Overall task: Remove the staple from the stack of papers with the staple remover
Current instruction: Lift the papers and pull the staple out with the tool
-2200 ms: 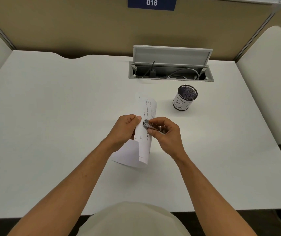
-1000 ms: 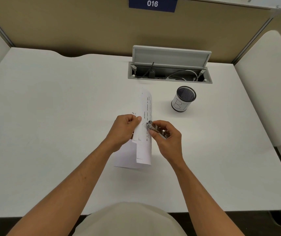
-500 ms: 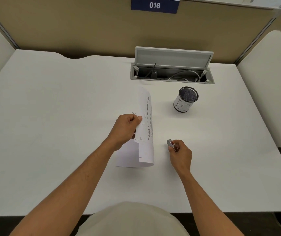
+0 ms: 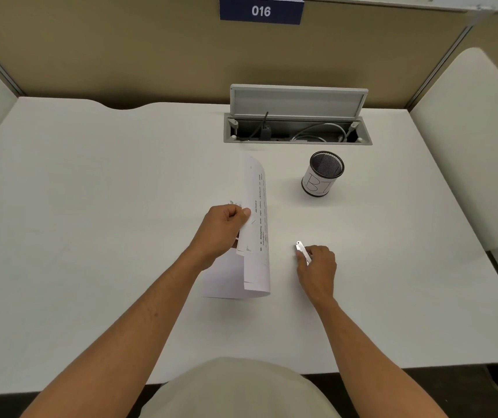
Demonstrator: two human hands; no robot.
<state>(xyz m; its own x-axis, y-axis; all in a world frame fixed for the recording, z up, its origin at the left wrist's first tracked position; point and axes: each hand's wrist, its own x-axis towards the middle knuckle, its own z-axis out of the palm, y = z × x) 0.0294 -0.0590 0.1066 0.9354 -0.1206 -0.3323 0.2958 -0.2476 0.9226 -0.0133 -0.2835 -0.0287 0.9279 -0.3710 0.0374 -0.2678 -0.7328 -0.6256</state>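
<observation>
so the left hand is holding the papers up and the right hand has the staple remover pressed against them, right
Not quite. In the head view the left hand does hold the papers, but the right hand holds the staple remover low over the desk, clearly apart from the papers, to their right.

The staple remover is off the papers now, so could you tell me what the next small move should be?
Probably set the staple remover down on the desk: the right hand holds it low, apart from the papers, which the left hand holds.
</observation>
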